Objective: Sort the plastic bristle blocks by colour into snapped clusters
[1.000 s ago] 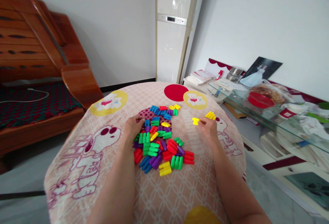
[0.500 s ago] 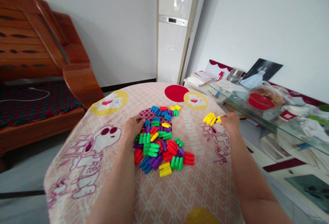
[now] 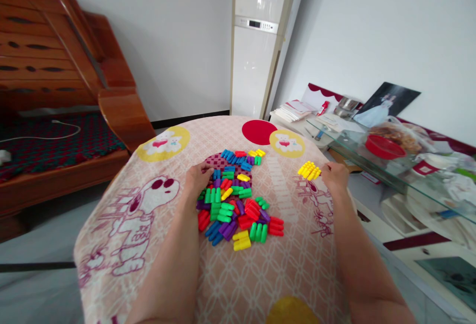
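Note:
My left hand (image 3: 198, 181) rests at the left edge of a pile of coloured plastic building blocks (image 3: 226, 211). Its fingers are curled together over a dark red checkered patch (image 3: 213, 162), and whatever is between the fingertips is hidden. Green, red, blue, purple and yellow blocks make up the pile, each shaped like short rounded bars joined side by side. Apart from it, on the right of the table, lies a row of yellow blocks (image 3: 309, 170). Just right of that row is my right hand (image 3: 334, 177), fingers drawn together, with no block visible in them.
A patterned cloth (image 3: 238, 284) covers the round table. Beyond its right side stands a glass-topped cabinet (image 3: 345, 140) with a red bowl (image 3: 385, 146), papers and a photo. A wooden bench (image 3: 122, 110) is at the left, and a tall white air conditioner (image 3: 253, 66) at the back.
The yellow block that was in my right hand now lies against the yellow row, out of the fingers. My left hand stays by the pile. The whole view has shifted slightly.

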Demonstrator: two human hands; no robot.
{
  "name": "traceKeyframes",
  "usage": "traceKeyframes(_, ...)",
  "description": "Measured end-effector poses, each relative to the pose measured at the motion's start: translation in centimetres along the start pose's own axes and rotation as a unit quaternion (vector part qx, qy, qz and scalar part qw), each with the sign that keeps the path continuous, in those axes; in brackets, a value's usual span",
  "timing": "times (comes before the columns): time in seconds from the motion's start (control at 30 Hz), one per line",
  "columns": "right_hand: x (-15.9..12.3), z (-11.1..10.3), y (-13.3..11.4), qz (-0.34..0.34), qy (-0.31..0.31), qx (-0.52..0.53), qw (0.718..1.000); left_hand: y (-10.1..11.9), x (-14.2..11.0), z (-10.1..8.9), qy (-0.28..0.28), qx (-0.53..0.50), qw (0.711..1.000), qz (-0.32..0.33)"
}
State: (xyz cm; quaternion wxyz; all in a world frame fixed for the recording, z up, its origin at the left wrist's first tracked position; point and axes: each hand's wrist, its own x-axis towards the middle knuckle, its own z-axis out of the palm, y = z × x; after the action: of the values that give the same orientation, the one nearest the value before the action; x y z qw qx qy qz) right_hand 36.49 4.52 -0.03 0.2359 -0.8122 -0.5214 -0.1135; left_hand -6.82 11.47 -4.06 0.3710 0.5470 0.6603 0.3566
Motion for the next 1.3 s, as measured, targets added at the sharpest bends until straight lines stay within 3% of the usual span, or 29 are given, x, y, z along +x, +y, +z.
traceKeyframes(0.1, -2.0, -0.6, -3.2, -0.040, 0.006, 0.050, 0.998, 0.2, -0.2, 0.0, 0.004, 0.009, 1.000, -0.005)
traceKeyframes(0.2, -4.9, -0.8, -7.7, -0.147, -0.071, 0.144, 0.976, 0.3, -0.3, 0.1, 0.007, 0.014, 1.000, -0.007)
traceKeyframes(0.3, -8.0, -0.9, -12.7, -0.256, -0.152, 0.187, 0.936, 0.3, -0.3, 0.2, 0.004, 0.010, 1.000, -0.004)
traceKeyframes(0.47, -11.5, -0.9, -19.7, -0.443, -0.223, 0.172, 0.851, 0.3, -0.5, 0.1, -0.001, 0.007, 1.000, -0.001)
traceKeyframes(0.53, -12.0, -0.4, -21.5, -0.479, -0.240, 0.134, 0.834, 0.4, -0.6, 0.0, -0.002, 0.012, 1.000, 0.001)
traceKeyframes(0.63, -11.9, 0.6, -22.8, -0.471, -0.240, 0.129, 0.839, 0.5, -0.7, -0.1, 0.001, 0.015, 1.000, -0.002)
traceKeyframes(0.77, -10.7, 1.4, -21.4, -0.375, -0.223, 0.290, 0.852, 0.6, -0.7, -0.2, -0.001, 0.009, 1.000, -0.006)
traceKeyframes(0.93, -9.3, 1.5, -16.9, -0.232, -0.204, 0.410, 0.858, 0.1, -0.3, 0.0, 0.001, 0.002, 1.000, -0.014)
traceKeyframes(1.1, -8.4, 1.7, -11.4, -0.065, -0.166, 0.393, 0.902, -0.6, 0.3, 0.3, 0.001, -0.022, 1.000, -0.002)
traceKeyframes(1.3, -7.1, 0.9, -5.9, 0.004, -0.101, 0.320, 0.942, -0.7, 0.5, 0.2, 0.002, -0.021, 1.000, -0.008)
